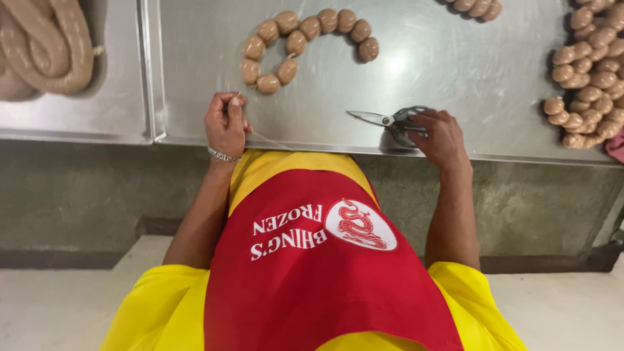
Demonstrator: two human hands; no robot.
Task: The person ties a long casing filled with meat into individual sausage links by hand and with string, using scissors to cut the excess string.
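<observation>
- While the left hand (pixel 225 123) rests at the near edge of the steel table (pixel 455 71), its fingers are curled in and pinched on a thin string (pixel 263 138); a bracelet sits on its wrist.
- That string runs from the pinch back toward the person's red apron (pixel 312 260) and, at the fingertips, up toward the sausage links.
- Just beyond the left hand, a curved chain of small round sausage links (pixel 305 39) lies on the table, bent into a hook shape.
- At the same near edge, well to the right, the right hand (pixel 442 136) is closed around the dark handles of a pair of scissors (pixel 390 120), which lie flat with the blades shut and pointing left toward the other hand.
- Near the table's right edge sits a heap of tied links (pixel 588 78); a few more links (pixel 478 8) lie at the far edge.
- On a separate tray (pixel 97 110) at the left, thick untied sausage coils (pixel 45 45) lie in loops.
</observation>
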